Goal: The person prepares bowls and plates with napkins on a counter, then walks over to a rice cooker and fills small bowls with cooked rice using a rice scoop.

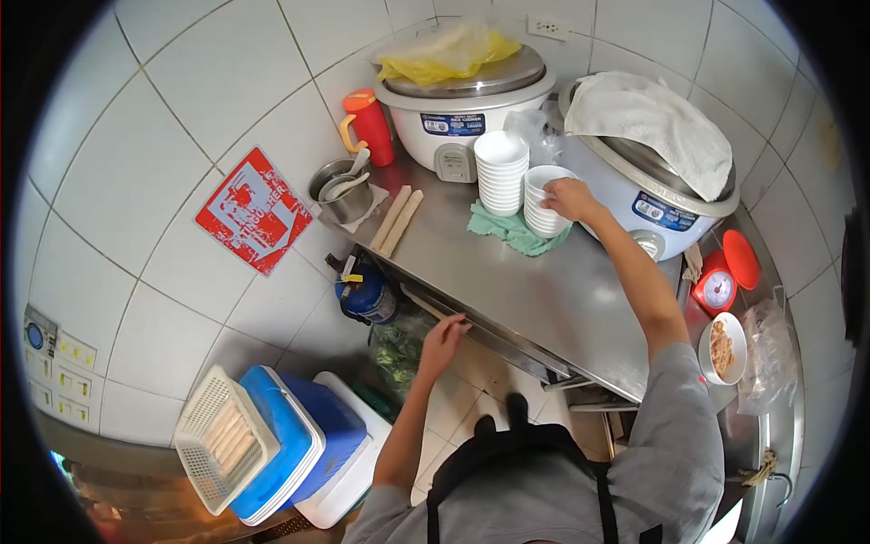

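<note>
Here's the right hand (568, 197), fingers over the rim of the shorter bowl stack (545, 223); whether they've closed on it, I cannot tell. Just beside stands the taller bowl stack (501, 174), both on a green cloth (504, 232) near two rice cookers (412, 130): stacked up, no bowl visibly parted from the rest. Down by the metal table (453, 240), the left hand (440, 347), fingers loosely bent, nothing visible in them!

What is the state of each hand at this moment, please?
Left hand: partly curled, no held object visible.
Right hand: at the top of the shorter bowl stack; firm grip cannot be told.
</note>
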`<state>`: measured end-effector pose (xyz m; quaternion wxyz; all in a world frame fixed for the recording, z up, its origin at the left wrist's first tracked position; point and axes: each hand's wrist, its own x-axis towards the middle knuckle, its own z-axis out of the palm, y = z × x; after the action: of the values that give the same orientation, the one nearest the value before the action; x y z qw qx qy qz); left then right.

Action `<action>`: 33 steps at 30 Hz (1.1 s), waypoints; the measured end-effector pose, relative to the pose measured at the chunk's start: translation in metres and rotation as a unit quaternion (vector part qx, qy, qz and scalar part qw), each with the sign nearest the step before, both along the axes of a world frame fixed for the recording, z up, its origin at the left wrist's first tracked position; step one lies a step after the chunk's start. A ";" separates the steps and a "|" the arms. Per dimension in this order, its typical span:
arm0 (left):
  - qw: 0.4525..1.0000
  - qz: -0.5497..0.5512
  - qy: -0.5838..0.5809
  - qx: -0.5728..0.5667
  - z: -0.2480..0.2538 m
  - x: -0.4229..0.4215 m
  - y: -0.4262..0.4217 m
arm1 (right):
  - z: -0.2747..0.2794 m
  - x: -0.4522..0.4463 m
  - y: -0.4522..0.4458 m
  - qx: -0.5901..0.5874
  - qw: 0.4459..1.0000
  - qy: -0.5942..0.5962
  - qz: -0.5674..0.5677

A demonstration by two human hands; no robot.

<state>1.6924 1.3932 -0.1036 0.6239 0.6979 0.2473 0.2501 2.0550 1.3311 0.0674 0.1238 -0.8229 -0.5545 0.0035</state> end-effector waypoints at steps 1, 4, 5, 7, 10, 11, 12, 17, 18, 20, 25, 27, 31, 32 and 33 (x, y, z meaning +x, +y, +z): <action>0.998 -0.017 -0.022 -0.056 0.006 0.022 0.002 | 0.002 0.000 -0.002 0.029 1.000 -0.004 0.006; 0.992 -0.062 -0.022 -0.106 0.042 0.066 -0.004 | 0.016 -0.022 -0.022 0.106 0.994 0.028 0.008; 0.992 -0.074 -0.017 -0.102 0.060 0.081 -0.006 | 0.025 -0.031 -0.030 0.130 0.991 0.040 0.009; 0.953 -0.036 -0.109 -0.280 0.090 0.109 -0.017 | 0.029 -0.064 -0.045 0.202 0.972 0.095 0.069; 0.863 -0.099 -0.220 -0.445 0.094 0.129 -0.019 | 0.005 -0.109 -0.053 0.198 0.933 0.291 0.075; 0.829 -0.142 -0.254 -0.477 0.090 0.134 -0.019 | -0.008 -0.119 -0.053 0.181 0.919 0.336 0.100; 0.843 -0.101 -0.263 -0.459 0.077 0.140 -0.023 | -0.025 -0.133 -0.051 0.206 0.935 0.268 0.106; 0.854 -0.033 -0.202 -0.479 0.044 0.120 -0.028 | -0.065 -0.145 -0.049 0.183 0.929 0.314 0.069; 0.869 -0.001 -0.178 -0.461 0.041 0.122 -0.028 | -0.071 -0.144 -0.050 0.196 0.917 0.342 0.057; 0.911 0.032 -0.175 -0.371 0.046 0.132 -0.026 | -0.072 -0.140 -0.047 0.230 0.894 0.383 0.024; 0.917 -0.075 -0.132 -0.368 0.059 0.131 0.013 | -0.073 -0.144 -0.025 0.292 0.931 0.219 0.022; 0.918 -0.149 -0.023 -0.366 0.070 0.120 0.040 | -0.080 -0.147 -0.020 0.286 0.937 0.185 0.071; 0.905 -0.228 0.038 -0.358 0.070 0.110 0.079 | -0.084 -0.156 -0.002 0.265 0.943 0.159 0.120; 0.896 -0.239 0.019 -0.375 0.064 0.112 0.085 | -0.086 -0.156 0.004 0.266 0.945 0.151 0.115; 0.885 -0.251 0.002 -0.391 0.059 0.113 0.089 | -0.089 -0.159 0.007 0.268 0.946 0.144 0.109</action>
<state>1.8054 1.4826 -0.0443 0.8877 0.4364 0.1427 -0.0335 1.8957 1.3386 -0.0212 0.4170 -0.6844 -0.5979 -0.0131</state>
